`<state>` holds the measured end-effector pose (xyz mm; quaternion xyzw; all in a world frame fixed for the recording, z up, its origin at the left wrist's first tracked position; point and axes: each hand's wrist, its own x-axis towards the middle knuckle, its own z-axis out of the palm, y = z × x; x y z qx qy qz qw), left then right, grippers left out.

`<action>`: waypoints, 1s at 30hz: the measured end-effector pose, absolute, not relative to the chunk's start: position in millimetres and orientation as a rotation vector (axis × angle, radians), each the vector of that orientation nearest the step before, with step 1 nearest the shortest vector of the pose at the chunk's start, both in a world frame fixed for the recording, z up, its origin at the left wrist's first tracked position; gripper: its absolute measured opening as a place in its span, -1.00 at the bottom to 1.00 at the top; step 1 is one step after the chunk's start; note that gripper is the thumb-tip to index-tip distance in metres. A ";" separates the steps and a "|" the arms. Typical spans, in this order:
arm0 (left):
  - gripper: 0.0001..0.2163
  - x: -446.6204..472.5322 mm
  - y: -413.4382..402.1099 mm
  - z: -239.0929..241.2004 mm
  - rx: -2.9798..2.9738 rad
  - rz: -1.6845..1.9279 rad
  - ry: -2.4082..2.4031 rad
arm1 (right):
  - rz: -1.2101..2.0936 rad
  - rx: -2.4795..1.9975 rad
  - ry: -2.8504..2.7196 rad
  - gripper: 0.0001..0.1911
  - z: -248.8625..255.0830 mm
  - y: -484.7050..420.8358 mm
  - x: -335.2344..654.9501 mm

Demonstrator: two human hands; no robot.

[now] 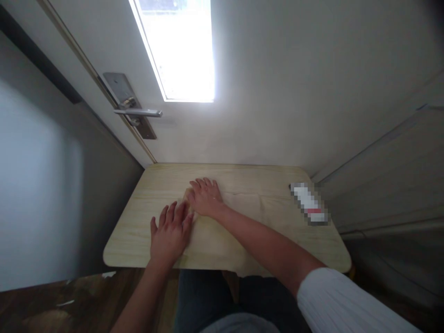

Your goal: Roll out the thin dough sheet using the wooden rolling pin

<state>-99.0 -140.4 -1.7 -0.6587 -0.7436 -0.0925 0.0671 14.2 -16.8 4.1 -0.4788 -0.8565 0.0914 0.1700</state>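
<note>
A pale beige cloth (249,203) lies spread on a small light-wood table (132,236), almost the same colour as the tabletop. My left hand (170,231) rests flat on the cloth's near left part, fingers stretched out. My right hand (207,198) lies flat just beyond it on the cloth's left edge, fingers extended, the arm reaching across from the right. Neither hand holds anything. The cloth's front edge hangs slightly over the table's near side.
A small blurred white and red object (309,203) lies at the table's right edge. A white door with a metal lever handle (138,112) and a bright window stands right behind the table. Walls close in on both sides. Wood floor lies below.
</note>
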 end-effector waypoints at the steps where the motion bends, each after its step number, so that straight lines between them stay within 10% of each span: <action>1: -0.52 -102.3 -137.7 -1.9 -1.988 -0.268 -2.243 | 0.264 -1.364 -2.432 -0.53 4.8 -14.2 11.6; 30: -0.45 -44.6 -211.5 -13.0 -2.168 -0.455 -2.063 | 0.264 -1.450 -2.357 -0.45 -15.9 -98.4 86.0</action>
